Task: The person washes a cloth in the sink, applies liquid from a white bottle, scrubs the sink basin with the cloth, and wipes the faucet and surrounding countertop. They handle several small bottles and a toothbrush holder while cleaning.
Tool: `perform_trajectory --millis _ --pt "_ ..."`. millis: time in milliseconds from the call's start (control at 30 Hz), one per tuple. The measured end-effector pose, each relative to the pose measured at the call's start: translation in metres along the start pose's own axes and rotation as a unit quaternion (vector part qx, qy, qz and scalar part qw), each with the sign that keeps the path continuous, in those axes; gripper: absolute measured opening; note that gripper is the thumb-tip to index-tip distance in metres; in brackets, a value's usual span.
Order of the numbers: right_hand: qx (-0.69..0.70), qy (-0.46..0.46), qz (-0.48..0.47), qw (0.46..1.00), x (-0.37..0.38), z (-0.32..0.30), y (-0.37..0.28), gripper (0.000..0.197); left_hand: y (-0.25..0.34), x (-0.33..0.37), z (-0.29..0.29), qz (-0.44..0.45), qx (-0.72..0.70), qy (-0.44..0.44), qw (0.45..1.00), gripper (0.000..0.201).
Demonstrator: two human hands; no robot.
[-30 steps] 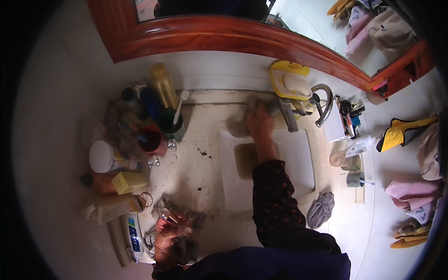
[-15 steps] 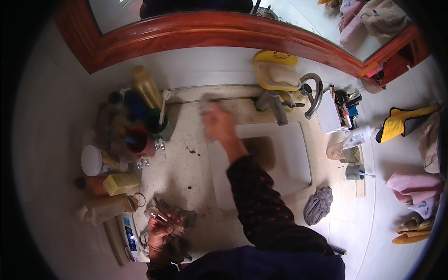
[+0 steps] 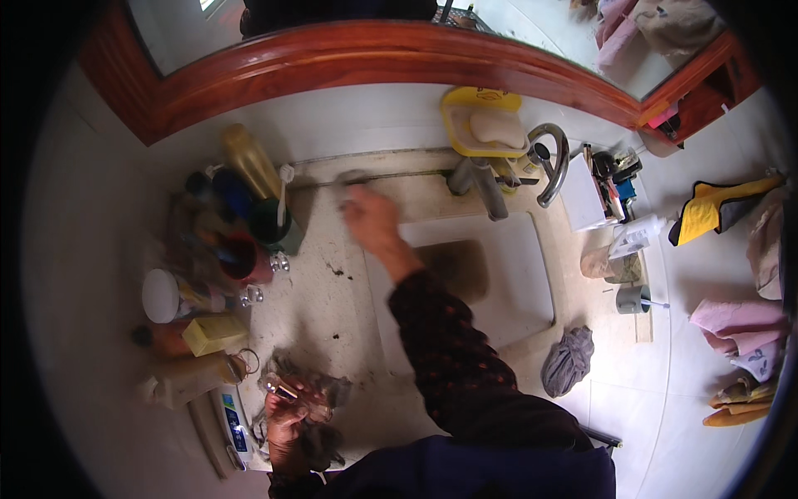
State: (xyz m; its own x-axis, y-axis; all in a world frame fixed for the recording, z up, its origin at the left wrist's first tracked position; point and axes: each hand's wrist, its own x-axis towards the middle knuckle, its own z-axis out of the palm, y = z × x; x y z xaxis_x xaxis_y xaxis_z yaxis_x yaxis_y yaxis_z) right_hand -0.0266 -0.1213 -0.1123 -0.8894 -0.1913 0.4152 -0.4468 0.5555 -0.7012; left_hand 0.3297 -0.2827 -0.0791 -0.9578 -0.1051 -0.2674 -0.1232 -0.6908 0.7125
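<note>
Fingers of the right hand are pressed down flat on a small grey cloth at the back of the bench, close against the dark seam under the wall; the hand is blurred, so how tightly it grips I cannot tell. From the sink, that spot lies at about ten o'clock. The dark patterned sleeve runs across the sink's left rim.

At seven o'clock from the sink, the left hand sits near the bench's front edge, its fingers curled around a crumpled bundle of wrappers.

At nine o'clock stands a crowd of bottles and cups, with a white-lidded jar and a yellow box nearer the front. The tap is at twelve o'clock, with a yellow soap dish behind it. A grey rag lies at five o'clock.
</note>
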Motion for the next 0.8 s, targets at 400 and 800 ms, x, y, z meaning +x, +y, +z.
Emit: perform_trajectory --millis 400,800 --pt "-0.133 -0.047 0.021 0.990 -0.005 0.014 -0.014 0.017 0.001 0.007 0.003 -0.022 -0.017 0.006 1.000 0.044" --pt "-0.004 0.015 0.072 0.997 -0.017 -0.015 0.058 0.017 0.000 0.005 -0.001 -0.005 0.001 -0.015 1.000 0.040"
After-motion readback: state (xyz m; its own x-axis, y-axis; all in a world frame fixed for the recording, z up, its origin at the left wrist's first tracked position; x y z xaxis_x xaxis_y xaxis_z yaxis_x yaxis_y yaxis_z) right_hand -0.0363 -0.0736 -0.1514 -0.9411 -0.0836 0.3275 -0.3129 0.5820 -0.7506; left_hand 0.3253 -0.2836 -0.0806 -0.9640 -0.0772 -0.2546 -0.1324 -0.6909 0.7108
